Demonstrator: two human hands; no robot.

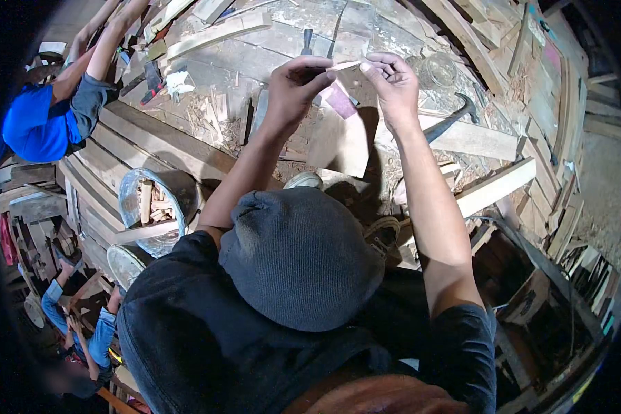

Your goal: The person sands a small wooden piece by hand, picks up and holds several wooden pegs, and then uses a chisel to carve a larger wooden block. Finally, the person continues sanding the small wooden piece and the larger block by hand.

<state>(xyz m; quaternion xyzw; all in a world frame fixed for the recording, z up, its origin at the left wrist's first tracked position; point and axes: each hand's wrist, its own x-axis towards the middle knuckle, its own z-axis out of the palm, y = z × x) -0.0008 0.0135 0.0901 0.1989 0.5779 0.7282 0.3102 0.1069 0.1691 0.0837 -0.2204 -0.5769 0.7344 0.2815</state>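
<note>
A thin, pale sliver of wood (345,66) spans the gap between my two raised hands. My left hand (298,88) is closed in a pinch on its left end, and my right hand (395,88) pinches the right end between thumb and fingers. Below them lies a flat, light wooden board (339,148) with a pinkish patch (340,101) near its top. A claw hammer (455,116) rests to the right of my right hand. Beyond my left hand is a dark-handled tool (307,41), perhaps a chisel.
Wood shavings and offcuts litter the floor. At left stands a bucket (127,186) holding wood pieces. Long planks (472,138) lie to the right. A person in a blue shirt (38,124) is at upper left, another person in jeans (105,338) at lower left.
</note>
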